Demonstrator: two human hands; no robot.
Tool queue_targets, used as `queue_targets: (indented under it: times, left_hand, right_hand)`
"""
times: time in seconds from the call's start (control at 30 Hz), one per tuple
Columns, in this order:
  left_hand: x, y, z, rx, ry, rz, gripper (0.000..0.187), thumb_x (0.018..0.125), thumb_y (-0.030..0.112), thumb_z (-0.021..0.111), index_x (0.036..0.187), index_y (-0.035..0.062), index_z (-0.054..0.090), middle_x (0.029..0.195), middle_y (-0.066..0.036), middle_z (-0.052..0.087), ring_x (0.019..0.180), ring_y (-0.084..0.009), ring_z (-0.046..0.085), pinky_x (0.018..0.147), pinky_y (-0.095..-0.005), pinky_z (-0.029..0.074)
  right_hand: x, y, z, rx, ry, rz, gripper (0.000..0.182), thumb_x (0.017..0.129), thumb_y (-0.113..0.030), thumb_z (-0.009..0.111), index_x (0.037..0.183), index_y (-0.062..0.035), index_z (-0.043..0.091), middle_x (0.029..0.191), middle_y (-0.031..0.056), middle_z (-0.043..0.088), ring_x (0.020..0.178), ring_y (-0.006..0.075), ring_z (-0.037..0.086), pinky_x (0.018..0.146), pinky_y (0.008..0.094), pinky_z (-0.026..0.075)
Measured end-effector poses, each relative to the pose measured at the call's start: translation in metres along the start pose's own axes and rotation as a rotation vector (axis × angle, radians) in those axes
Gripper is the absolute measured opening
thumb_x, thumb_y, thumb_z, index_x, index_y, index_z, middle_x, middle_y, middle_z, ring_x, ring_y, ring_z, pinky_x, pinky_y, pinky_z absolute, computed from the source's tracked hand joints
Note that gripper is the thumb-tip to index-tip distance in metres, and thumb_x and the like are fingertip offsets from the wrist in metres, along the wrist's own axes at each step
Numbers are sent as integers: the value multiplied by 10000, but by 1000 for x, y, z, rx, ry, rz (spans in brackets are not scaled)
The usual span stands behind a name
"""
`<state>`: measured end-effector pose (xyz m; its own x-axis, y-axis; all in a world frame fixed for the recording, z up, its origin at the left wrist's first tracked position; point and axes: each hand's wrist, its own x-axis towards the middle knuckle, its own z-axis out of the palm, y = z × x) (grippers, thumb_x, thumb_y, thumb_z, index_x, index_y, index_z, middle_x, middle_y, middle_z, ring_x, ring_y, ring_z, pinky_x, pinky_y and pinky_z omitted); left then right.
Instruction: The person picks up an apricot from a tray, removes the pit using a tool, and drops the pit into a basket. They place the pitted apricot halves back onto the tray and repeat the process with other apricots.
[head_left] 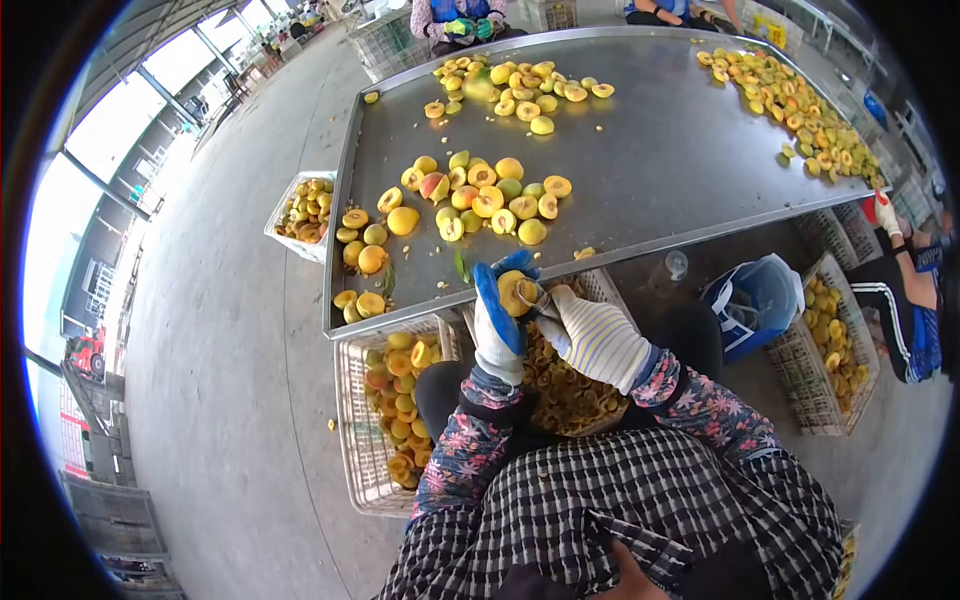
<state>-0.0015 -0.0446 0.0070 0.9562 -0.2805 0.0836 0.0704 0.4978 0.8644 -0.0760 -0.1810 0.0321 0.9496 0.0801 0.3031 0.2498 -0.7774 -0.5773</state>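
My left hand [499, 325], in a blue and white glove, grips a yellow peach half [517, 292] over the near edge of the metal table. My right hand [600, 340], in a striped white knit glove, is closed around a small metal tool [543, 303] whose end is against the fruit; its exact shape is mostly hidden. Just beyond my hands, halved peaches [488, 200] lie in a loose pile on the table [640, 180]. Below my hands stands a crate of peach pieces [570, 385].
A crate of peaches [347, 420] stands at my left, another crate [283, 235] by the table's left side. On the right are a blue bucket [745, 335] and a fruit crate [800, 375]. Co-workers sit around the table; one gloved hand [887, 214] is at its right corner.
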Motion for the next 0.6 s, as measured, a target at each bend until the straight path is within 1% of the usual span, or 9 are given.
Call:
queue_targets:
  times: [0.07, 0.17, 0.27, 0.3, 0.37, 0.47, 0.57, 0.6]
  left_hand:
    - [0, -8, -8, 131, 0, 117, 602, 1062, 504, 301, 1241, -13, 552, 1088, -113, 625, 1026, -198, 594, 931, -326, 490]
    - [-7, -6, 0, 276, 71, 216, 585, 1068, 491, 291, 1185, -2, 583, 1059, -102, 632, 966, -188, 604, 915, -319, 482]
    - [-10, -2, 4, 149, 146, 106, 575, 1073, 478, 282, 1142, 2, 596, 1009, -87, 638, 912, -178, 605, 893, -306, 483]
    - [-9, 0, 6, 128, 155, 97, 581, 1071, 487, 281, 1102, 5, 604, 959, -78, 638, 890, -169, 598, 871, -298, 482]
    - [-9, -2, -3, 199, 101, 122, 591, 1067, 500, 286, 1105, 3, 603, 942, -77, 636, 886, -168, 595, 860, -296, 481]
    - [-7, -2, -13, 223, 31, 125, 597, 1062, 513, 294, 1116, 1, 598, 939, -82, 633, 887, -169, 592, 848, -296, 480]
    - [-6, -5, -19, 212, -1, 161, 585, 1060, 510, 304, 1148, 4, 585, 980, -92, 625, 900, -175, 591, 851, -306, 480]
    - [-5, -5, -18, 209, -6, 185, 580, 1060, 508, 307, 1162, 6, 580, 1000, -96, 621, 905, -178, 590, 855, -310, 480]
  right_hand:
    - [1, 0, 5, 3, -5, -7, 355, 936, -296, 606, 1105, -3, 496, 709, 212, 648, 679, 417, 653, 598, 511, 513]
    - [-2, -2, 16, 55, -33, -11, 349, 943, -297, 596, 1061, 12, 485, 700, 207, 642, 665, 417, 649, 585, 509, 509]
    - [-3, -5, 11, 29, -109, -14, 339, 951, -288, 584, 1037, 21, 476, 721, 203, 648, 666, 420, 648, 578, 505, 505]
    - [-3, -7, 7, 22, -122, -33, 334, 953, -285, 580, 1039, 21, 477, 725, 206, 648, 667, 421, 648, 580, 507, 504]
    - [-2, -9, -1, 6, -149, -71, 326, 957, -281, 573, 1041, 20, 477, 732, 212, 649, 668, 423, 648, 582, 509, 503]
    - [1, 2, 5, 115, -242, -48, 316, 964, -277, 574, 1059, 12, 492, 802, 235, 655, 762, 432, 654, 655, 497, 512]
    - [2, 0, 6, 488, -309, 29, 309, 969, -279, 580, 1086, -1, 511, 888, 255, 653, 871, 438, 644, 747, 476, 507]
    - [4, 0, 3, 542, -323, 28, 306, 970, -277, 583, 1093, -5, 515, 912, 257, 650, 896, 437, 638, 767, 468, 502]
